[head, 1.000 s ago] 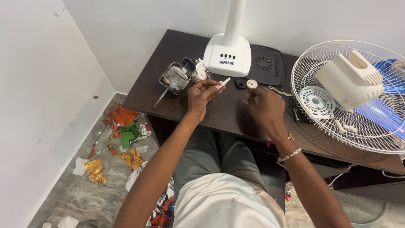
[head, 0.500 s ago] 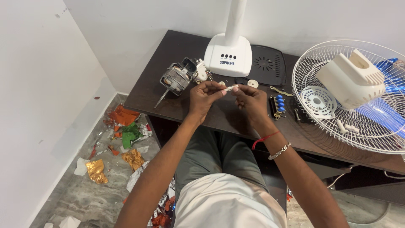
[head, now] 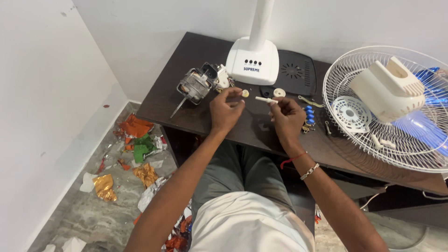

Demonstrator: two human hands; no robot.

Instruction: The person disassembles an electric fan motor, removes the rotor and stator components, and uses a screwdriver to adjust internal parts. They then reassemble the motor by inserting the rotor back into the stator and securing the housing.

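Fingers of my left hand [head: 226,109] pinch a small yellowish piece [head: 245,93]; my right hand [head: 285,116] grips a white rod [head: 266,100] above the dark desk [head: 186,105], beside the fan motor [head: 193,86].

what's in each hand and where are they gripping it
Left hand pinches a small yellowish round piece at its edge; right hand holds a thin white rod by one end.

Seated person, arms bare to the elbows: white shirt and grey-green trousers; right hand [head: 285,119] wrist bore a red thread and, just behind it, a silver chain bracelet
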